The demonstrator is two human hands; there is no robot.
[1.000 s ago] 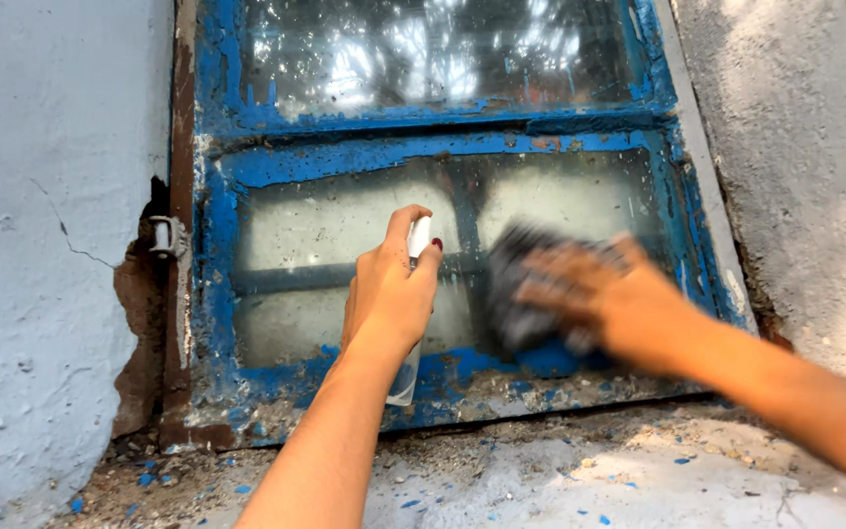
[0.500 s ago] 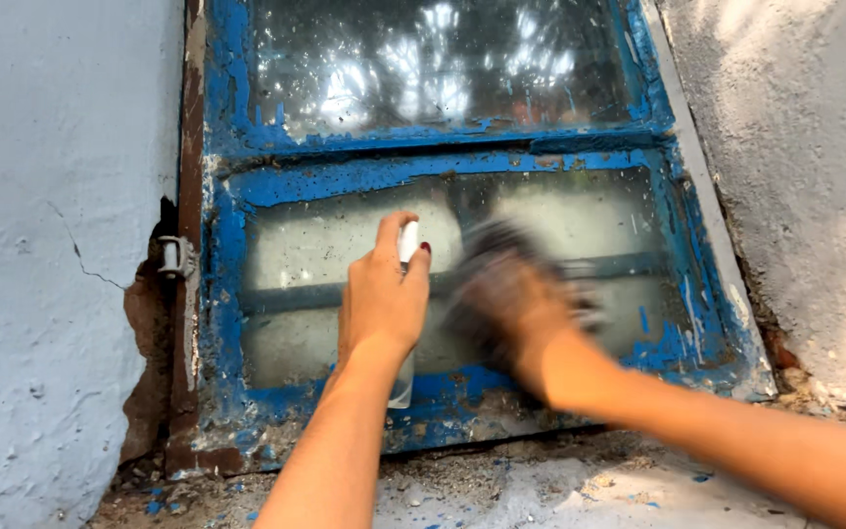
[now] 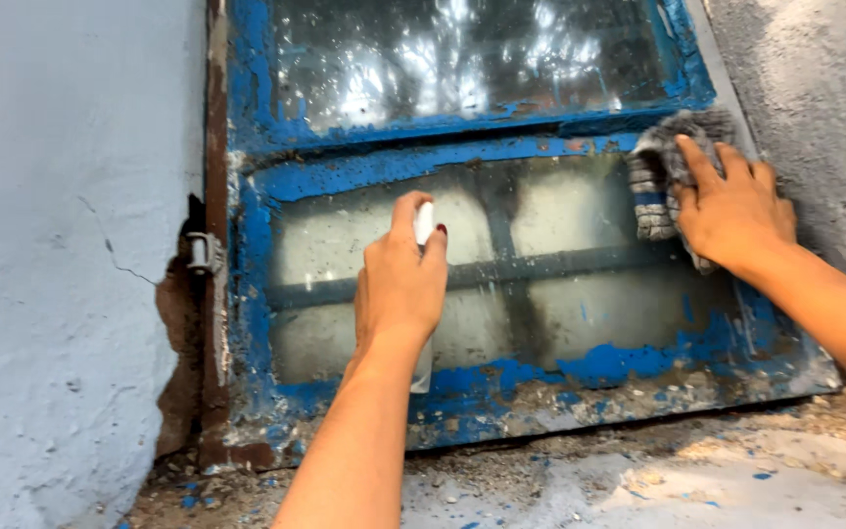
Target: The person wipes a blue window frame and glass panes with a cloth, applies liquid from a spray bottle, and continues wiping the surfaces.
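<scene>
Grey striped cleaning cloth (image 3: 660, 176) lies pressed flat under the right hand (image 3: 733, 211) at the upper right corner of the dirty lower glass pane (image 3: 540, 284) in the chipped blue window frame (image 3: 247, 294). Left hand (image 3: 400, 284) is wrapped around a small white spray bottle (image 3: 423, 230), near the pane's middle.

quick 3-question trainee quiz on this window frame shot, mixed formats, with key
1. True or false: the right hand presses a grey cloth at the upper right corner of the lower pane.
2. What does the left hand hold? A) paint brush B) spray bottle C) scraper
3. Fill in: the peeling window frame is painted ____.

Key: 1 true; 2 B; 3 blue
</scene>
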